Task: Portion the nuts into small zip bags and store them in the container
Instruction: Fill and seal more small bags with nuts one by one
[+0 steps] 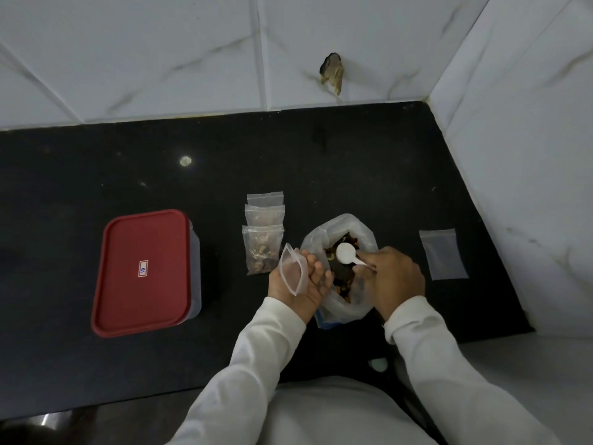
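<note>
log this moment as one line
left hand holds small zip bag open | right hand holds white scoop in nut bag | filled bags beside it | container lid on

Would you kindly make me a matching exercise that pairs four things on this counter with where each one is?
1. white scoop
2. red-lidded container
3. flat zip bag
4. open zip bag

A. held in the left hand
B. on the counter, left of everything else
C. held by the right hand over the nut bag
D. alone on the counter, right of the nut bag

Pairs: 1-C, 2-B, 3-D, 4-A
</note>
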